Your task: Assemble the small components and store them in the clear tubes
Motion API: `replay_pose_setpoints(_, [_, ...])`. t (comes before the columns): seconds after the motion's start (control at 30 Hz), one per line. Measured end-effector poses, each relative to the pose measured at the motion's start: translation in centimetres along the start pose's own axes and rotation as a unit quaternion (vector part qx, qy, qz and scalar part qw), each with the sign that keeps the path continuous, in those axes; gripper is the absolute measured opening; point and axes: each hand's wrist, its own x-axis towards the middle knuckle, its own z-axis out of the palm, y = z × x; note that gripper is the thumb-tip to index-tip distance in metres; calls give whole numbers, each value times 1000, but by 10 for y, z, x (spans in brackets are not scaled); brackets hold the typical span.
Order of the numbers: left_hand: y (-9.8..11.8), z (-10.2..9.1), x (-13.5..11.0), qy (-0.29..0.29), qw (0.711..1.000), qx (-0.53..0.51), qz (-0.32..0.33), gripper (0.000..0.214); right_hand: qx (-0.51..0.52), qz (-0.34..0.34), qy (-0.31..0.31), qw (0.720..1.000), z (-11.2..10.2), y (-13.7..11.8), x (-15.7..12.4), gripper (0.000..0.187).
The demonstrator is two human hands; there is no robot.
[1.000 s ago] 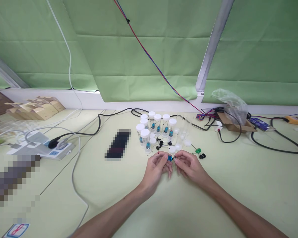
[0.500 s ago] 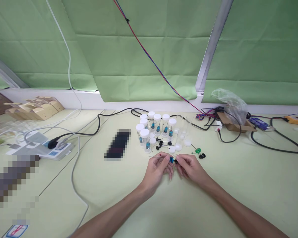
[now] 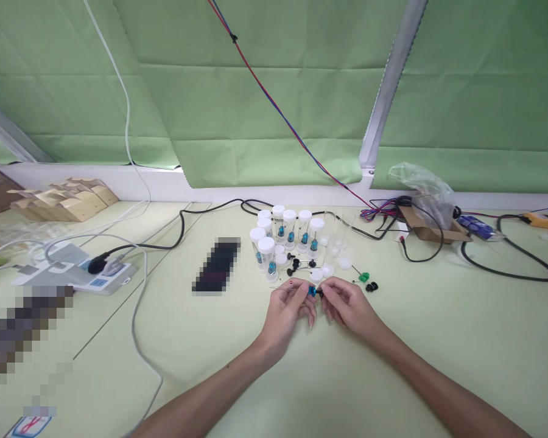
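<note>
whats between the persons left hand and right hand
In the head view: a small, stubby blue part pinched by the left hand, and a thin black piece in the right hand; whether these join, I can't tell.

One head-worn camera looks out from above the person's forearms, facing forward and tilted down across the pale table. The forearms rise from the bottom edge, bringing the left hand and right hand below the centre (a little to the right of it, in fact). The view is wide and not close: hands appear small, while green blinds beyond the table fill the upper part.
</note>
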Motion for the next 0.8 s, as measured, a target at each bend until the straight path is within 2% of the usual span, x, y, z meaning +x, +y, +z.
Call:
replay_pose_setpoints(0.17, [1, 0, 0, 17, 1000, -14, -3, 30, 25, -2, 1, 1000, 0, -2, -2, 28])
replay_pose_setpoints(0.43, [-1, -1, -1, -3, 1000, -8, -1, 28, 18, -4, -5, 1000, -1, -3, -1, 24])
replay_pose_setpoints(0.8, [-1, 0, -1, -14, 1000, -5, -5, 29, -52, -4, -1, 999, -1, -3, -1, 43])
